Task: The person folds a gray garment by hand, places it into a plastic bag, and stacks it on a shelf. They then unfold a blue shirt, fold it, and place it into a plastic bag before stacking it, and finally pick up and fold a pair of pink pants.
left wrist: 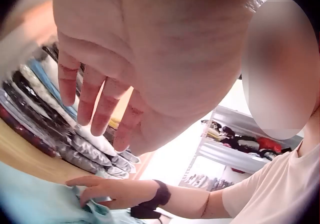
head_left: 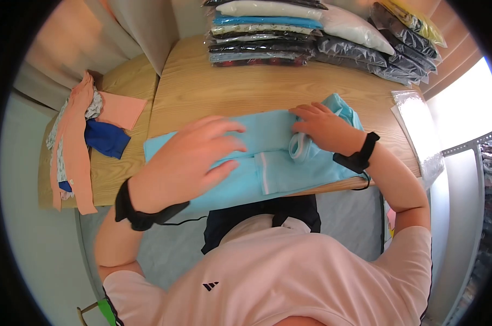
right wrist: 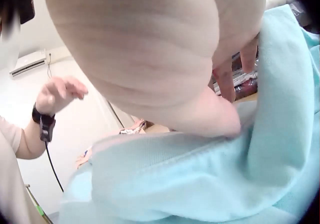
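A light-blue garment lies partly folded along the table's near edge, one ribbed band showing close up in the right wrist view. My right hand grips the bunched cloth at its right end, the thumb against the fabric and the fingers bent over it. Over the left part of the garment is my left hand, raised and blurred in the head view. Its palm faces the left wrist camera with the fingers apart, and nothing is held in it.
Bagged, folded clothes are stacked at the back of the wooden table. A peach garment and a blue one lie at the left. Clear plastic bags rest at the right edge. Each wrist carries a strapped camera with a cable.
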Demonstrator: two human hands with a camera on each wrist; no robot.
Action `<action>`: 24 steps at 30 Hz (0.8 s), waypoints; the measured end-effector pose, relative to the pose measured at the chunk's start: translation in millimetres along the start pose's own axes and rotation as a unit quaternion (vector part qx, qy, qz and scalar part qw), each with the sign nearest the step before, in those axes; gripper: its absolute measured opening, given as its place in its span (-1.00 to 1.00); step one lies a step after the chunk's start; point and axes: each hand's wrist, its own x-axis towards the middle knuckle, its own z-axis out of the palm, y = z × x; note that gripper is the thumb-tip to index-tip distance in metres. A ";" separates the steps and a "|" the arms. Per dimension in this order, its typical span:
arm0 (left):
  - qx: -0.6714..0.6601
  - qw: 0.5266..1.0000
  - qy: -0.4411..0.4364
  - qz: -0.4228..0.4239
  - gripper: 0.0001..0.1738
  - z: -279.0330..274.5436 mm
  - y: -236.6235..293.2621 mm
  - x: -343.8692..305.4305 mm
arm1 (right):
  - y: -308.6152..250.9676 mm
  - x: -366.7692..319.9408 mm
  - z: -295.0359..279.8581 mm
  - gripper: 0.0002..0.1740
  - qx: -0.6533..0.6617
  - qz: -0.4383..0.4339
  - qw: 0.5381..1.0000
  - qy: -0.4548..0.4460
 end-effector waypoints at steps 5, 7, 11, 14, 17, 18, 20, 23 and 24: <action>-0.069 0.996 0.057 0.002 -0.50 50.8 3.0 45.7 | -28.7 -0.5 -31.8 -0.81 -0.069 0.056 0.992 0.086; -0.113 0.990 0.086 -0.013 -0.37 77.7 6.0 61.8 | -45.6 -8.4 -39.2 -0.80 -0.046 0.080 0.989 0.120; -0.228 0.971 0.053 -0.041 -0.15 116.6 19.8 89.3 | -56.0 -26.1 -43.4 -0.77 0.063 0.066 0.977 0.191; -0.228 0.968 0.092 -0.049 -0.31 130.5 24.5 98.9 | -45.6 -42.5 -58.6 -0.75 0.156 0.023 0.970 0.187; -0.152 0.984 0.087 -0.031 -0.56 130.6 23.2 101.9 | -4.9 -60.9 -73.8 -0.66 0.272 0.193 0.918 0.215; -0.164 0.982 0.087 -0.024 -0.66 128.5 24.8 101.0 | 11.4 -64.0 -79.9 -0.62 0.260 0.281 0.906 0.181; -0.174 0.981 0.081 -0.015 -0.76 128.0 30.2 98.3 | 51.1 -77.3 -56.0 -0.57 0.215 0.258 0.928 0.162; -0.138 0.988 0.076 0.000 -0.76 129.8 37.1 94.3 | 90.7 -90.7 -19.7 -0.49 0.184 0.241 0.947 0.101; -0.130 0.988 0.073 0.039 -0.78 130.0 37.9 93.0 | 98.3 -93.6 -11.4 -0.46 0.202 0.250 0.945 0.061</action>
